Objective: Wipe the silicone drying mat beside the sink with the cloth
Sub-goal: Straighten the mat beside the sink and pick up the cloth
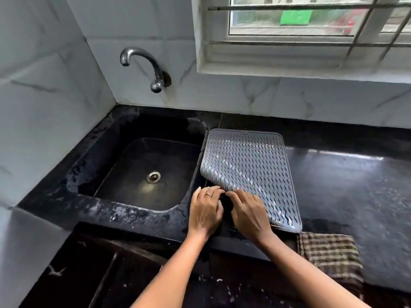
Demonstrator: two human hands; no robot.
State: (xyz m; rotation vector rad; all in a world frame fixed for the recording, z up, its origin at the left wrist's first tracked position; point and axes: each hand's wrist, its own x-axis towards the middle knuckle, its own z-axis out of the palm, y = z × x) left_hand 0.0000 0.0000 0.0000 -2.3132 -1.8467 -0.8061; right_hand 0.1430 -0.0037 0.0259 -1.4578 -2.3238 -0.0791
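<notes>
Both hands at the near left corner of the grey silicone drying mat (251, 170): left hand (205, 212) with fingers curled at the lifted mat edge, right hand (248, 211) resting fingers on it; actual grip unclear. Mat lies on the black tabletop (347, 185) right of the sink (142, 170), long axis running away from the viewer. Checked cloth (329, 252) lies just beyond the mat's near right corner

White marble-look wall tiles (44, 85) meet in corner. Curved metal tap (142, 65) on wall above black sink (106, 156). Barred window (311, 18) upper right, daylight. Black glossy table (355, 185), dark floor (66, 274).
</notes>
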